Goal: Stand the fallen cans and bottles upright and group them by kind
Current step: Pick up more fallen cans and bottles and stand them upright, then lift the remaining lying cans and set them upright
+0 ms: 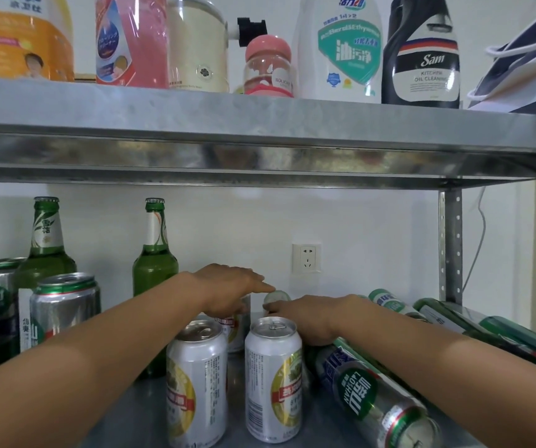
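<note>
Step in hand: sorting the middle of the lower shelf [321, 425]; both hands reach to its back, where the round end of a fallen can [276, 296] faces out (too little shows to name its kind).
Left hand [228, 284]: lies over the top of the rear white can [231, 326], forefinger straight and pointing at the fallen can's end, other fingers bent down over the rim; whether they grip, I cannot tell.
Right hand [308, 318]: palm down, fingertips at the fallen can's end; its hold is hidden, so I cannot tell.
Already standing: front-left white can [197, 379] and front-right white can [273, 383] side by side near the front edge; two green beer bottles [45, 253] and Laoshan cans [64, 305] toward the left end.
Still lying: a Laoshan can [367, 392] at the front right, more cans and green bottles [486, 331] heaped toward the right end.
Next move, as I judge: tip the rear can upright without knocking the white cans just before it, then set it with its kind.
Surface: grey metal shelf, smooth; a lying can would likely roll.
Room: white wall with a socket [306, 257], perforated post [450, 247], upper shelf [260, 124] bearing cleaner bottles [422, 59].
</note>
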